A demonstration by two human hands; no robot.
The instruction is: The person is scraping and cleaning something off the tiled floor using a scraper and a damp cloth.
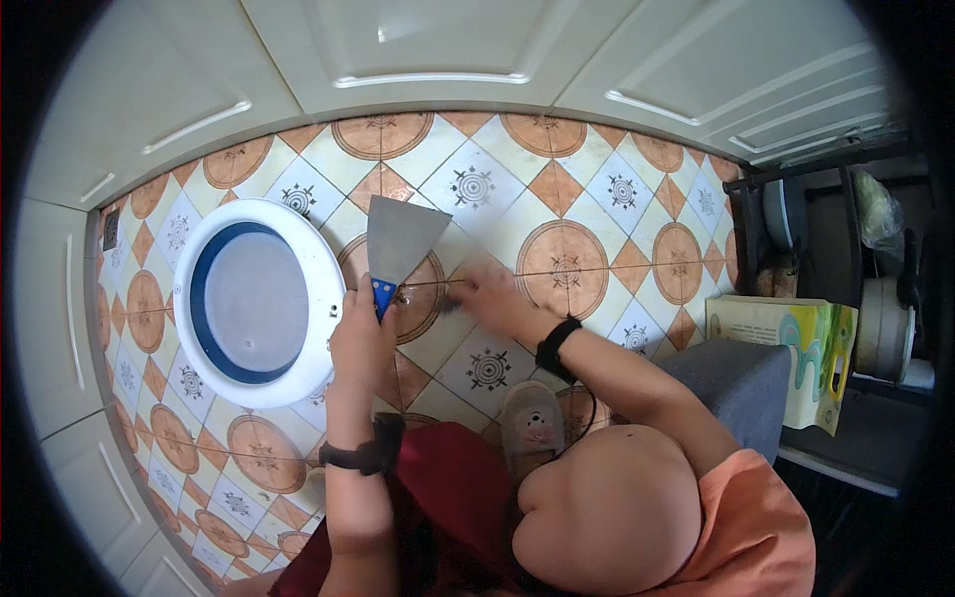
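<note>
My left hand (362, 339) is closed around the blue handle (383, 297) of a wide putty knife. Its flat metal blade (405, 235) points away from me, above the tiled floor. To the right of the blade, my right hand (492, 298) is motion-blurred. Something small and dark shows at its fingertips, but the blur hides what it is and whether the fingers grip it. Just left of my left hand, a round white-and-blue basin (257, 298) stands on the floor; its bottom looks grey.
Pale panelled cabinet doors (429, 45) line the far side and the left. At right stands a dark rack (821, 224) with pots, beside a green-and-yellow printed bag (806, 358) and a grey padded seat (735, 388). My slippered foot (533, 422) rests on patterned tiles (489, 369).
</note>
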